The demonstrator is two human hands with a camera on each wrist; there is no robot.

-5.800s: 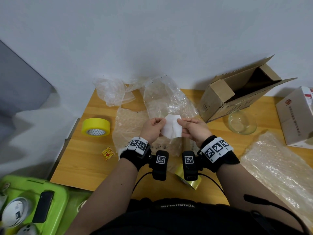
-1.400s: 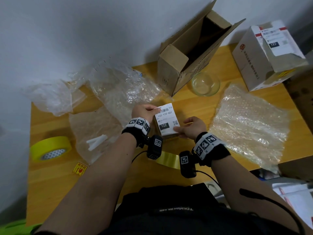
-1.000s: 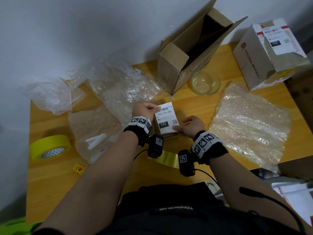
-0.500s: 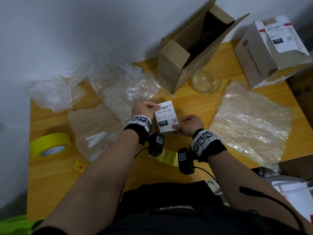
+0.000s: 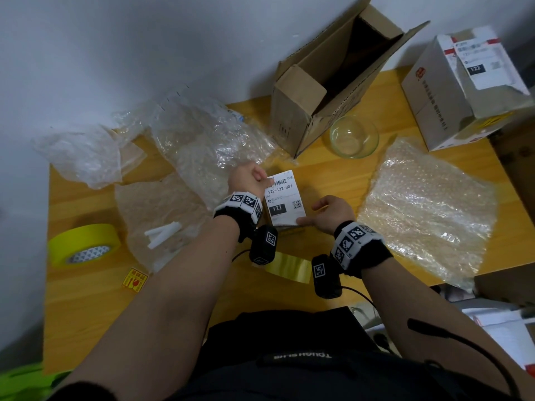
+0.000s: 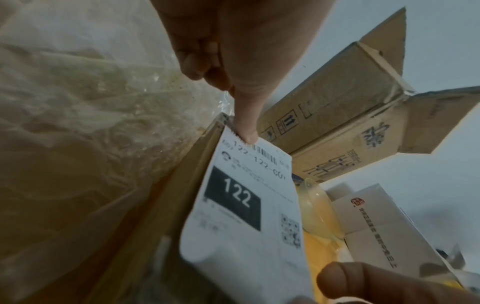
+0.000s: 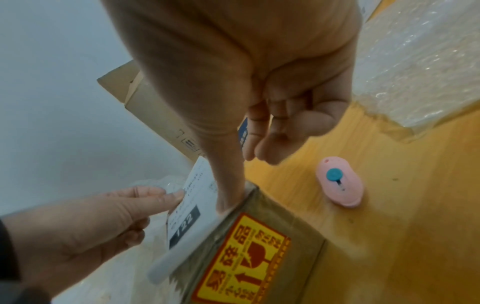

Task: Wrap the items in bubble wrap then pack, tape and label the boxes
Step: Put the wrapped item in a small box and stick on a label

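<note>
A white shipping label (image 5: 282, 199) printed "122" lies face up over a small brown box (image 5: 292, 231) at mid-table. My left hand (image 5: 249, 180) pinches the label's far left corner (image 6: 246, 131), and that side stands lifted off the box (image 7: 187, 218). My right hand (image 5: 328, 212) presses its thumb (image 7: 228, 197) on the label's near right corner at the box edge, while its other fingers hang loosely curled and hold nothing. The box side facing me carries a yellow and red fragile sticker (image 7: 241, 261).
An open cardboard box (image 5: 318, 91) lies on its side at the back, with a glass bowl (image 5: 354, 136) and a labelled white box (image 5: 451, 91) nearby. Bubble wrap sheets (image 5: 428, 209) (image 5: 208, 146) flank my hands. Yellow tape roll (image 5: 84, 246) sits left. Pink cutter (image 7: 339, 182) lies right of the small box.
Earlier both hands held a blank white paper above the table; now the printed label is over the small box. In the last second the hands barely moved.
</note>
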